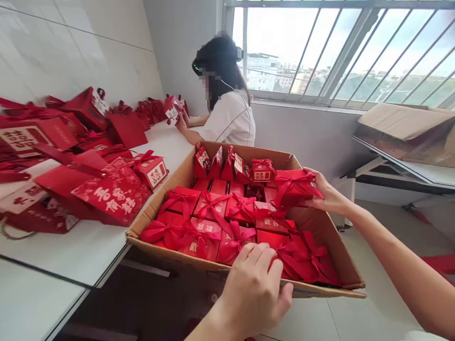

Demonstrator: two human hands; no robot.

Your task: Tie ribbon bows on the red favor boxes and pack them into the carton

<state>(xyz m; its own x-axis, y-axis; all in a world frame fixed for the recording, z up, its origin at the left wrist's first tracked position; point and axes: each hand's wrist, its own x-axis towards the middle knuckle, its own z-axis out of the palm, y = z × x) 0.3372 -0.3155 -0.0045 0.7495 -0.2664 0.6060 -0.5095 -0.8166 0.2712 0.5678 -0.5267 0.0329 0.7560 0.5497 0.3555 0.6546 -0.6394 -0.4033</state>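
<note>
A cardboard box point(209, 263) holds rows of red gift boxes with ribbon bows, such as one point(209, 206) near its middle. My right hand point(320, 192) grips a red gift box with a bow point(293, 184) at the carton's right side, above the others. At the near edge, my left hand point(254, 284) hangs over the rim with its fingers curled toward a bow; whether they hold anything is hidden. Small peaked red boxes point(228, 166) and a box with a white label point(262, 171) stand along the far wall.
On the white table point(71, 246) at the left lie many red boxes and bags point(117, 189). Beyond the carton, a person in white point(234, 113) handles a red box point(173, 110). A shelf with a cardboard carton point(405, 128) stands at the right.
</note>
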